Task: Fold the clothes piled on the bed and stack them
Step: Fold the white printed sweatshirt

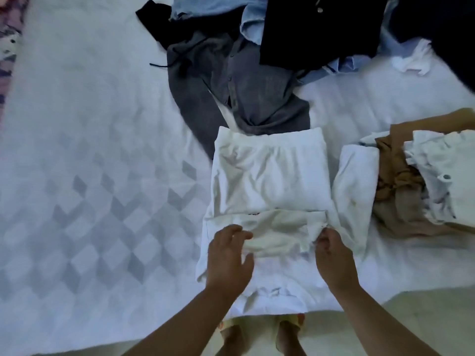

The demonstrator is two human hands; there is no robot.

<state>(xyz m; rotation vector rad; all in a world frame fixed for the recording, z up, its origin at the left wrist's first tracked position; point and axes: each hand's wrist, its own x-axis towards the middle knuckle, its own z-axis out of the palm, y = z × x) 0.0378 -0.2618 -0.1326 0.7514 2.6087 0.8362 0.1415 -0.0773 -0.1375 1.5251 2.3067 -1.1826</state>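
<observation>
At the bed's (90,150) near edge, the white shirt (270,181) lies flat for folding; its hem is pinched by the right hand (331,250), while the left hand (228,255) hovers open to smooth it.

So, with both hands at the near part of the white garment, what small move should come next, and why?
Probably fold the near part away over the white garment: the right hand pinches a fold, the left hand is open beside it, and the far part lies flat.
</observation>
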